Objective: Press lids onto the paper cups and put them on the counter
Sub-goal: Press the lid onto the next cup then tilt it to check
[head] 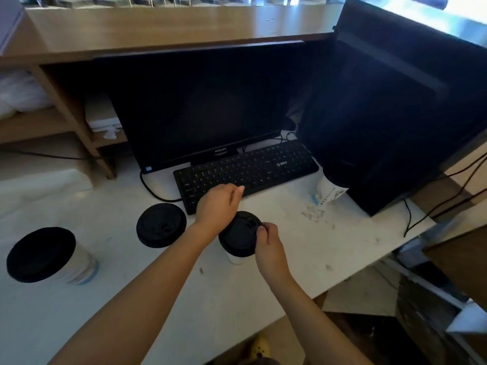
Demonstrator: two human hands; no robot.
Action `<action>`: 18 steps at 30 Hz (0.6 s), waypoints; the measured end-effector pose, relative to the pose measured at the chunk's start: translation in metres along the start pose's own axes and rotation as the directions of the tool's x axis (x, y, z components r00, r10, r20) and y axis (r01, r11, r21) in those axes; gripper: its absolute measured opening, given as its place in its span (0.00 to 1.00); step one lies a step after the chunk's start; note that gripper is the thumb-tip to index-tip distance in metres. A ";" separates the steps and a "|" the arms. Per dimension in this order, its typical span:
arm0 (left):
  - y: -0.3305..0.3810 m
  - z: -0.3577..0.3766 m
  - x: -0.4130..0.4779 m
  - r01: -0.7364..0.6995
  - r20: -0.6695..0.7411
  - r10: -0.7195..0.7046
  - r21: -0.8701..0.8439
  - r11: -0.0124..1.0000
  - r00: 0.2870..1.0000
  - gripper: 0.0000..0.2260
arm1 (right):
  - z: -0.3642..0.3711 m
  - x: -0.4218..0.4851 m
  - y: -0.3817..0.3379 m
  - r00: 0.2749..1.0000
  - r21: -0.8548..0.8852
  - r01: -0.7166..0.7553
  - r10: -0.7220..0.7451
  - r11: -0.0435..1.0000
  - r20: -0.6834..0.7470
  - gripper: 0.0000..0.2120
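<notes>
**Lid going on the middle cup – seat it evenly**

Both hands work on the cup (235, 256) standing on the white tabletop (263, 280), just in front of the keyboard (245, 171). Its black lid (241, 233) sits on top, tilted a bit toward the camera. Left hand (217, 206) rests over the lid's far-left edge, fingers (237, 192) loosely curled & reaching past it toward the keyboard; can't tell how much of the rim it really grips. Right hand (268, 243) is at the near-right rim, its fingers pinched closed on the edge.

Judgement: lid prob. not snapped on all round yet. To do it well – steady the cup w/ one hand low on the wall, not squeezing (paper crushes easy), then press down w/ thumbs around the rim in small steps till it sits level. Check opposite sides, since one side tends to pop up as the other goes down.

Other cups: second lidded cup (160, 225) just left, third lidded cup (44, 255) further left, fourth cup (329, 192) by the PC tower (390, 122). The wooden counter (171, 30) behind the monitor (200, 106) carries no cups yet
</notes>
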State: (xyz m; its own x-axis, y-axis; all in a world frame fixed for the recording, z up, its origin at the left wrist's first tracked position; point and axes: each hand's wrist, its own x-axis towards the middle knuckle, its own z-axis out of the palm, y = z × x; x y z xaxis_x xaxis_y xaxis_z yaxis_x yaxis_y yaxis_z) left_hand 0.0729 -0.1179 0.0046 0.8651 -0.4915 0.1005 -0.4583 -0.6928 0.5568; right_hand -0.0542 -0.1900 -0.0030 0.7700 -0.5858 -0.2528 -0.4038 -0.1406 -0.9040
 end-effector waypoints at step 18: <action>0.009 0.028 -0.051 0.205 -0.005 -0.222 -0.363 0.909 0.975 0.14 | 0.013 0.035 -0.004 0.965 -0.192 0.260 -0.248 0.946 0.083 0.16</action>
State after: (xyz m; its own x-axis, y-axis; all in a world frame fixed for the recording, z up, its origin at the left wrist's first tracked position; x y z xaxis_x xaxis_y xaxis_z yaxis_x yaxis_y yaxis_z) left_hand 0.0196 -0.1135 -0.0184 0.9461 -0.3230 -0.0214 -0.1652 -0.5386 0.8262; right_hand -0.0189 -0.2000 -0.0127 0.8845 -0.4640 -0.0487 -0.2769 -0.4382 -0.8551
